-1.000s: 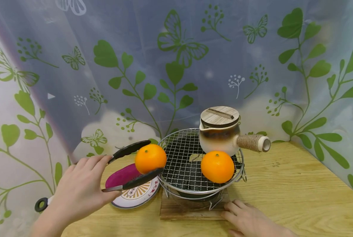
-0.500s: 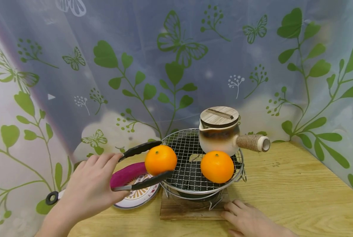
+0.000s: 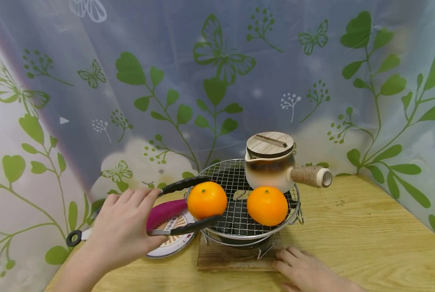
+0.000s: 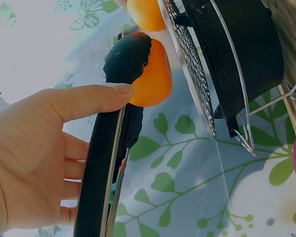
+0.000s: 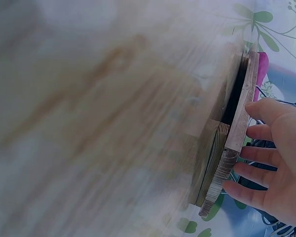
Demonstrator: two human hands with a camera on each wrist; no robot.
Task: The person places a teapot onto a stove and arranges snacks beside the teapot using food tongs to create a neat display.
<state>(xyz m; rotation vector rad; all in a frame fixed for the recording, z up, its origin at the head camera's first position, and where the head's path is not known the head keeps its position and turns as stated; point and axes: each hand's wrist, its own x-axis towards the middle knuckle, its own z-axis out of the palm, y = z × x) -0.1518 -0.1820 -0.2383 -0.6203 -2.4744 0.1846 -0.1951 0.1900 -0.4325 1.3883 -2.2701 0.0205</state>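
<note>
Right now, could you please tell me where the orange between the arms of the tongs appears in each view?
Head: the orange is just left of centre, below mid-height, between the arms of the tongs.
Left wrist: upper middle, below the other orange, partly hidden by the tongs.
Right wrist: not in it.
Shared landmark: the purple vegetable, lower left of centre in head, right edge in left wrist, upper right in right wrist.

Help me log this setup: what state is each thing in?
Tongs: spread around the left orange
Left orange: held clear of the mesh
Right orange: resting on the mesh
Mesh: lying level
Black stove: under the mesh, lit or not unclear
Pot: upright, lid on
Purple item: lying on the plate
Plate: flat
Wooden board: flat
Left grip: holding the tongs
Right grip: relaxed, at the wooden board's edge
</note>
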